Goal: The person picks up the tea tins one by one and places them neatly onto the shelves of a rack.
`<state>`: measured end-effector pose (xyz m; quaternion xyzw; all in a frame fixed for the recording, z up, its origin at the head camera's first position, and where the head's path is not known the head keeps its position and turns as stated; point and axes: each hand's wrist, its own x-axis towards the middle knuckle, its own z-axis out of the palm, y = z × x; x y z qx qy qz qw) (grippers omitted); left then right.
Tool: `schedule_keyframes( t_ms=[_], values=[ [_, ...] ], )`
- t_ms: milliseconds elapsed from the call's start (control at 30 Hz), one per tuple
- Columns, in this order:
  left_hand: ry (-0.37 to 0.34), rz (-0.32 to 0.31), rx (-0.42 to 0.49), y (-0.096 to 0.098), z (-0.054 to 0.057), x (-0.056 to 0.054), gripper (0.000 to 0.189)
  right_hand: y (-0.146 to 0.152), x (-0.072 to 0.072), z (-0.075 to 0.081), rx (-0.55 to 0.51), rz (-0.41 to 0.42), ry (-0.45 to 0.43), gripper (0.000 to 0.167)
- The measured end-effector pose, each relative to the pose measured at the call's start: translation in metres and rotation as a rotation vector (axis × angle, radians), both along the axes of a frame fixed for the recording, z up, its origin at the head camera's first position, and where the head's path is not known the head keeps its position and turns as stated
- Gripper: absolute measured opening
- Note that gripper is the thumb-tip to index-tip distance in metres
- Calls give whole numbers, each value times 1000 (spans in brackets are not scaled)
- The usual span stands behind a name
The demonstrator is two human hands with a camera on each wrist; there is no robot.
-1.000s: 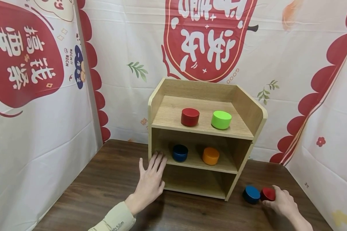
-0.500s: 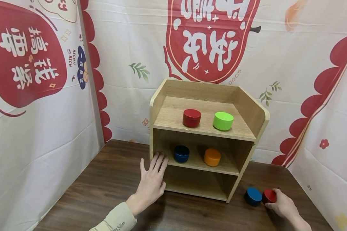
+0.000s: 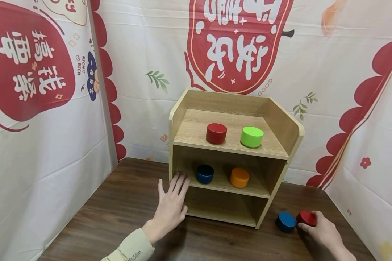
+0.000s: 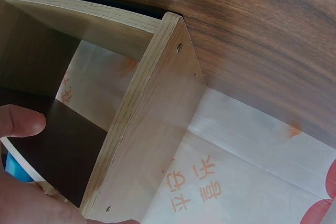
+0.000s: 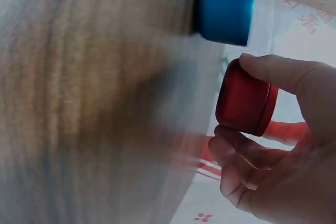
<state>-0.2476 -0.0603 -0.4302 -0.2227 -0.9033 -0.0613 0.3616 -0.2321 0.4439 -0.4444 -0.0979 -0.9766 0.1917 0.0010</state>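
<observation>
My right hand [image 3: 324, 232] holds a red round tin [image 3: 306, 218] between thumb and fingers, beside a blue round tin [image 3: 286, 222] on the table. In the right wrist view, the thumb lies on one side of the red tin [image 5: 247, 98] and fingertips on the other; a lid seam shows. The left hand [image 3: 170, 208] grips the wooden shelf [image 3: 226, 214] at the left front of its middle board, fingers over it and the thumb [image 4: 23, 121] below. Another blue tin [image 3: 204, 174] and an orange tin [image 3: 240, 178] sit on that middle board.
On the shelf's top board stand another red tin [image 3: 216, 134] and a green tin [image 3: 251, 137]. The dark wooden table [image 3: 124, 203] carries the shelf. Printed cloth [image 3: 134, 119] hangs behind and at both sides.
The red tin in my right hand has risen slightly and tilted, moving a little away from the blue tin on the table. My left hand keeps its place on the shelf.
</observation>
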Motion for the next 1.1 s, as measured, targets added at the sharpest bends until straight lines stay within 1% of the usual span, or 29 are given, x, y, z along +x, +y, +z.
schedule_keyframes(
  t_ms=[133,367,600,900,1100],
  values=[
    [-1,-2,3,0,0,0,87,-6,4,11,2,27,54,85],
    [1,-6,4,-1,-1,-1,87,-22,7,30,31,60,143,81],
    [2,-8,9,-1,-1,-2,87,-48,14,44,45,98,198,76],
    [10,-5,6,-1,-2,-2,87,-81,29,48,42,143,232,74],
    [3,2,2,0,-2,-3,88,-98,32,47,76,180,281,72]
  ],
)
